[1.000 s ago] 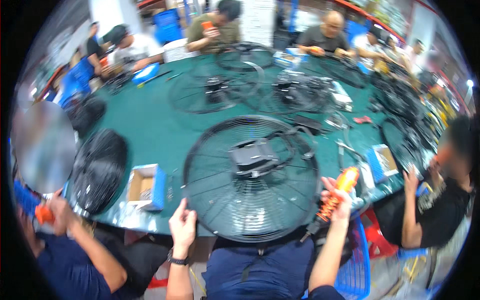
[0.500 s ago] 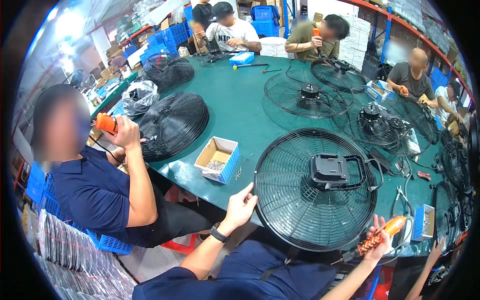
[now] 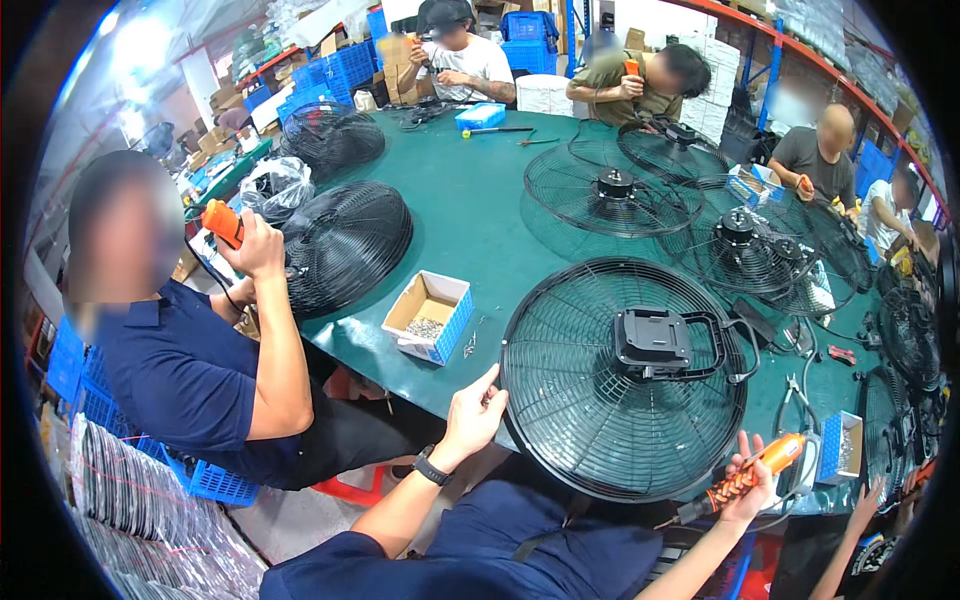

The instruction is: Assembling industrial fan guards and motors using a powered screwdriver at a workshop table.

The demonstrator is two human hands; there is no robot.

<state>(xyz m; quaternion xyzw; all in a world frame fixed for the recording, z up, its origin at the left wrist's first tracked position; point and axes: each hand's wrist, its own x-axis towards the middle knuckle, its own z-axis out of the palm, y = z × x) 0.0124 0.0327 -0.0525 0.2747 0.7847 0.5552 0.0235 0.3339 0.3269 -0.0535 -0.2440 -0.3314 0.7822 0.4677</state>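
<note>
The green-topped table point(image 3: 450, 220) fills most of the view. At the left sits a co-worker in a dark blue shirt point(image 3: 200, 370), holding up an orange tool. The round black fan guard point(image 3: 570, 420) lies directly before the person, its near part projecting past the table edge above the lap. A domed black fan guard point(image 3: 345, 250) rests farther off, beside the co-worker. On the guard before the person sits a black housing point(image 3: 652, 340) with a looped bracket at its right side.

The orange power screwdriver point(image 3: 782, 453) lies across the upturned right hand point(image 3: 752, 492), fingers loosely bent around it, bit pointing left. The left hand point(image 3: 474, 410) is at the guard's left rim, fingers half curled; whether they pinch the rim or some small part cannot be told. A blue-and-white box point(image 3: 455, 325) of small metal screws stands left of the guard; a similar box point(image 3: 830, 450) stands to the right. Pliers point(image 3: 795, 395) lie near the latter. A dark wristband point(image 3: 432, 467) circles the left wrist. Loose screws point(image 3: 471, 345) lie just beside the left box.
</note>
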